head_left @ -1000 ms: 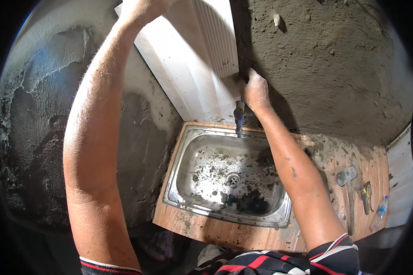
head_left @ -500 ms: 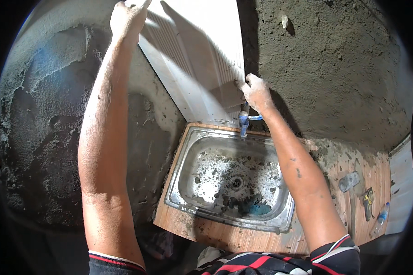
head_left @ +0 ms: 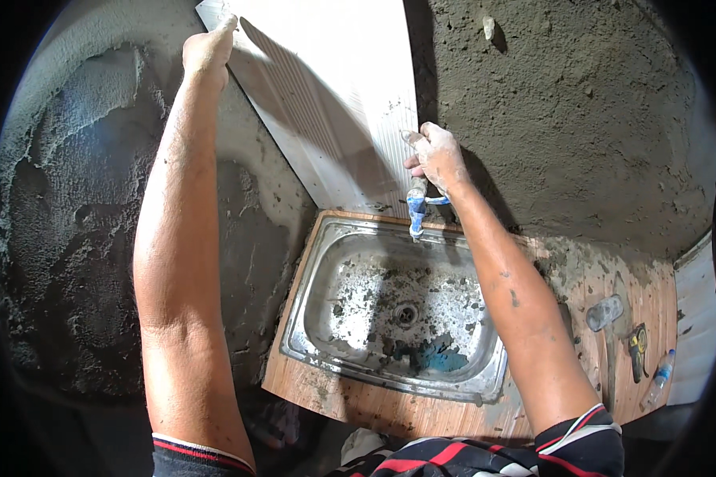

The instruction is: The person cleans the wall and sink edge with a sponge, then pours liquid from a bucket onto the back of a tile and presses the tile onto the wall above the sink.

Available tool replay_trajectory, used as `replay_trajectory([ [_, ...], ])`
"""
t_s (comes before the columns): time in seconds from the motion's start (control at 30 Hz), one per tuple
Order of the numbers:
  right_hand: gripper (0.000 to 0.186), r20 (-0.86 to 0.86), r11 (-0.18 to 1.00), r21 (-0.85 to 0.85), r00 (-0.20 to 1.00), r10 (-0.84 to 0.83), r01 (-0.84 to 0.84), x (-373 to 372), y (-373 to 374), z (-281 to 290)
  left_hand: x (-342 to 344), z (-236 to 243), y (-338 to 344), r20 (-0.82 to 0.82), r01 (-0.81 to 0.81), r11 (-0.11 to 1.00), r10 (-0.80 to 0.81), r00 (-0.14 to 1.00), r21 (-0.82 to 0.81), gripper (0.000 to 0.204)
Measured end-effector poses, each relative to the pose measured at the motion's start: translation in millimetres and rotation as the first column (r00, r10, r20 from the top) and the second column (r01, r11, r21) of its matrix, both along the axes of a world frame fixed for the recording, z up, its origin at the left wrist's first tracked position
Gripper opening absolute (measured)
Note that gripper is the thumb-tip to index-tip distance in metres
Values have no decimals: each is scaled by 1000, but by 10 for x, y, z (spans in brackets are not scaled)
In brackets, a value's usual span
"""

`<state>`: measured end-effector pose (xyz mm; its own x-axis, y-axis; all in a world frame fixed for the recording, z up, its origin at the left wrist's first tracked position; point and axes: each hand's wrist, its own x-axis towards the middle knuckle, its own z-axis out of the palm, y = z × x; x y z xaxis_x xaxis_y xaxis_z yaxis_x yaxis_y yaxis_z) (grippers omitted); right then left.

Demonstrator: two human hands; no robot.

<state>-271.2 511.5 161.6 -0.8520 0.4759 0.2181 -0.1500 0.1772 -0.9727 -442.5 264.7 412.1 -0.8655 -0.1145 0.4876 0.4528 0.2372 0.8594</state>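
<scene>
A large white wall tile (head_left: 342, 87) with fine ribbed lines stands against the wall behind the sink. My left hand (head_left: 209, 54) is closed at its upper left edge, the fingertips partly hidden. Lower down, my mortar-smeared right hand (head_left: 437, 157) bends its fingers against the tile's right edge, just above a blue-and-white tap (head_left: 416, 213). Shadows fall across the tile's face. Below the tap, a stainless steel sink (head_left: 306, 350) is spattered with grey mortar.
Wet mortar coats the right wall (head_left: 565, 119) and the left wall (head_left: 80, 230). On the wood-patterned counter (head_left: 342, 400) lie a greyish glass-like object (head_left: 604, 313), a black-and-yellow tool (head_left: 637, 354) and a clear bottle (head_left: 658, 380).
My left hand has shifted slightly down and left along the tile's edge. My right hand has moved a little left, its fingers now more bent. The view has shifted slightly.
</scene>
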Motion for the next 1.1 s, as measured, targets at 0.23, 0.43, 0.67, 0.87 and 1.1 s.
replay_trajectory([
  [0.23,27,-11,995,94,1000,-16,17,5,-24,-50,-248,66,-151,-14,-38,996,37,999,-83,95],
  [0.43,23,-103,818,535,977,-184,211,-156,113,-174,-267,26,-48,-50,4,1000,-5,999,-19,99],
  [0.67,23,-8,952,288,994,-105,103,-154,140,-114,-327,20,23,-259,14,1000,-12,966,4,99],
  [0.87,22,-23,967,241,996,-86,89,-94,139,-90,-241,2,31,-293,-113,988,140,946,105,111],
  [1.1,25,-20,964,261,999,-43,47,-76,184,-75,-2,1,-71,-307,-59,987,103,946,147,93],
])
